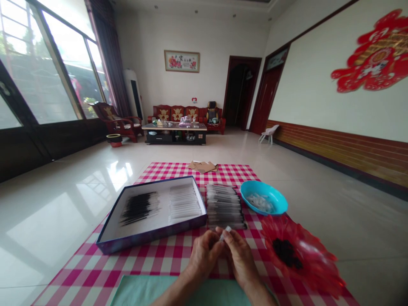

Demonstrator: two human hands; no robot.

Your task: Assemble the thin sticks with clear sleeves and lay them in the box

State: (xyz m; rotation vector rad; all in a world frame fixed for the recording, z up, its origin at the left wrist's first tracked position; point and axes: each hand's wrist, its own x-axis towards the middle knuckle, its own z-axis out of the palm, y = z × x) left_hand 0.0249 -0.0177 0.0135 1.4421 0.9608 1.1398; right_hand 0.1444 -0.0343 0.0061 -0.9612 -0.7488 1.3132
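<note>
My left hand point(204, 255) and my right hand point(240, 259) meet above the checked cloth, fingertips pinching a small white translucent piece point(225, 233) between them. Just ahead of my fingers lies a stack of clear tubes point(223, 206) with dark tips. To the left, an open, shallow box point(149, 234) holds black-bristled brushes point(139, 208) and a row of clear tubes point(184, 203). A blue bowl point(263, 197) holds small translucent pieces. A red flower-shaped dish point(296, 255) with a dark heap sits near my right hand.
A red-and-white checked cloth point(95, 272) lies on the tiled floor, with a pale green cloth point(178, 293) under my forearms. Flattened cardboard pieces point(202, 167) lie at its far edge. A low table point(174, 132) and red wooden sofa point(177, 113) stand far ahead.
</note>
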